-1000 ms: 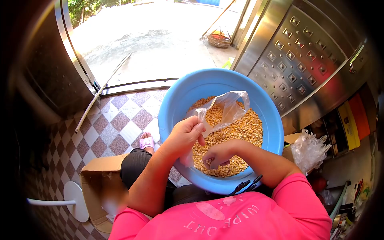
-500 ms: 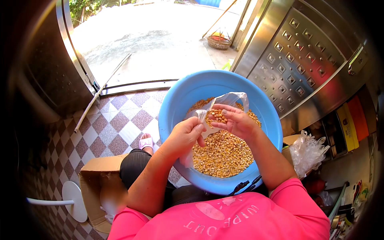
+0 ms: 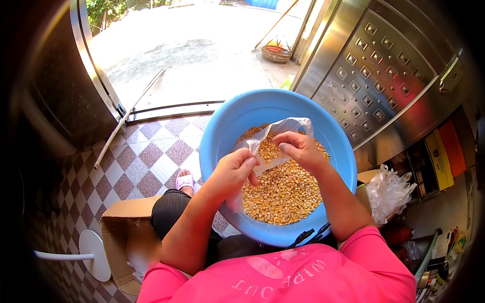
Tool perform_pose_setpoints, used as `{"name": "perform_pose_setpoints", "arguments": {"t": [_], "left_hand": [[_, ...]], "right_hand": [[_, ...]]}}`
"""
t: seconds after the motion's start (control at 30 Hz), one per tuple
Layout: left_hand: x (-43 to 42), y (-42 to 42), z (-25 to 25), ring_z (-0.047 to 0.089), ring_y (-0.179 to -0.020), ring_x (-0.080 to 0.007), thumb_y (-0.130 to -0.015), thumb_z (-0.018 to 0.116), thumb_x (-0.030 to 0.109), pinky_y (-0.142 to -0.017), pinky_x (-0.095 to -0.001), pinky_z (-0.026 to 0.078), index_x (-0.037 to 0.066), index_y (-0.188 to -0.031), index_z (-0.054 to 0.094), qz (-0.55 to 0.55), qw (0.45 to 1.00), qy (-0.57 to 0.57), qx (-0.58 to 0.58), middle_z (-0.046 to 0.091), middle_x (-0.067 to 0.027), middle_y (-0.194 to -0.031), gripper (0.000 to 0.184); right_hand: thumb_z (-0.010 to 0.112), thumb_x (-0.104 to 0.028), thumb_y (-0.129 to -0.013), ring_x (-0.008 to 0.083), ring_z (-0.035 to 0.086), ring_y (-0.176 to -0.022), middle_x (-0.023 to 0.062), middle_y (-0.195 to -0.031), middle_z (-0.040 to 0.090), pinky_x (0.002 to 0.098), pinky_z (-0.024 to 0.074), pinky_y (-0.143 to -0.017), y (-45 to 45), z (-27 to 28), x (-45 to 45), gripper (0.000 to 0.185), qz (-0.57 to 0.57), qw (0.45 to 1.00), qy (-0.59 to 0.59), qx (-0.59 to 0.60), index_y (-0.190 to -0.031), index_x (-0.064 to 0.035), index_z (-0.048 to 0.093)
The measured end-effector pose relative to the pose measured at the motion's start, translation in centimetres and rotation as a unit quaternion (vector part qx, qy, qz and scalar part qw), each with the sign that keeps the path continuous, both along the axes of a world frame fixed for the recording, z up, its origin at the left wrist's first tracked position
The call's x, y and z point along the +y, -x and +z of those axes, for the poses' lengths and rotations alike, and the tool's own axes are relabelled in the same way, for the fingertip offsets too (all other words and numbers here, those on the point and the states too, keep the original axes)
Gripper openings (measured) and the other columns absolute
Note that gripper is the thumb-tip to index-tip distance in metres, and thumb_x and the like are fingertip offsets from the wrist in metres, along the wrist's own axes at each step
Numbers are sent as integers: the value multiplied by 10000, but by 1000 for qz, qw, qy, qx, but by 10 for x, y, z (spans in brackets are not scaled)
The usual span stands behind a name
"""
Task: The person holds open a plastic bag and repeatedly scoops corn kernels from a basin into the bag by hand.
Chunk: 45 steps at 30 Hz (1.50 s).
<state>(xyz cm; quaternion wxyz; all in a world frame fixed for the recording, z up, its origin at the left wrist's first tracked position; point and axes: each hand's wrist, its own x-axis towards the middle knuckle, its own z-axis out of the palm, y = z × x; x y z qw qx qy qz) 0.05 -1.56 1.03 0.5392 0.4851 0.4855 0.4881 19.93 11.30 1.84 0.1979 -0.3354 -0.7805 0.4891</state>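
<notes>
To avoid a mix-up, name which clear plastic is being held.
The bag over the corn: the left hand grips it, while the crumpled plastic right of the tub is in neither hand.

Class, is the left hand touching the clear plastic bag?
Touching: the head view shows the left hand clutching the clear plastic bag by its bunched edge.

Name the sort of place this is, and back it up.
Probably a home's entrance, just inside the doorway: a studded metal door stands open onto sunlit ground, checkered floor tiles lie inside, and a basket sits outside.
</notes>
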Motion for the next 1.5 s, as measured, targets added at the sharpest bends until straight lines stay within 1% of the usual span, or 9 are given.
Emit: {"name": "perform_pose_setpoints", "arguments": {"t": [0.1,0.23,0.3,0.43,0.77,1.1,1.2,1.3,1.5], "left_hand": [[1,2,-1,585,-620,-95,-956,461,137,-566,-211,422,8,-937,543,7,1000,-3,7,564,-26,-680,154],[1,0,-3,583,-625,-90,-955,463,139,-571,-208,422,8,-937,543,16,1000,-21,-3,562,-27,-685,154],[0,1,1,582,-630,-89,-954,463,138,-588,-209,430,5,-935,544,4,1000,11,6,560,-30,-692,156],[0,1,-2,581,-628,-87,-952,461,133,-598,-212,435,5,-932,547,-2,1000,5,0,562,-30,-690,156],[-1,1,0,586,-632,-95,-951,457,122,-599,-227,450,-1,-920,545,-8,1000,5,15,564,-29,-697,155],[0,0,-2,584,-608,-96,-952,471,131,-571,-219,444,-7,-926,547,-4,1000,0,22,553,-23,-709,159],[-1,0,-2,582,-591,-97,-951,471,133,-569,-217,440,-7,-925,548,-5,1000,1,27,553,-23,-703,161],[-1,0,0,582,-593,-97,-952,471,135,-562,-214,431,-5,-928,548,-6,1000,1,29,555,-23,-695,161],[-1,0,-1,581,-596,-94,-953,467,136,-556,-214,421,2,-931,547,-10,1000,1,21,557,-24,-689,158]], "right_hand": [[543,-114,-899,135,599,-960,65,-1045,630,284,482,-828,0,17,-10,243,233,933,267,-57,-1110,-22,621],[566,-119,-867,190,616,-938,115,-1040,628,333,492,-801,24,-11,-40,311,324,891,222,-228,-1171,-58,588],[599,-137,-803,301,615,-925,160,-954,632,394,489,-831,27,-50,-49,442,340,901,-112,-243,-1242,-110,550],[576,-113,-778,346,606,-893,173,-858,607,455,469,-793,35,-76,-68,408,373,869,-151,-288,-1186,-118,568],[538,-54,-778,184,570,-649,70,-743,596,336,459,-553,35,-45,-55,178,410,794,79,-441,-939,-68,610],[573,-87,-885,88,507,-509,37,-739,579,212,398,-448,1,-5,-5,167,223,904,366,-14,-1040,-24,574],[562,-89,-900,117,583,-636,72,-867,609,233,490,-553,-1,-14,5,248,127,880,434,144,-1136,-21,534],[545,-75,-901,201,564,-1059,116,-1157,545,341,476,-934,3,-20,9,377,2,889,401,221,-1264,-16,467],[558,-99,-894,201,485,-1175,97,-1312,446,350,469,-933,3,-15,4,448,-36,967,228,105,-1314,-18,423]]}}
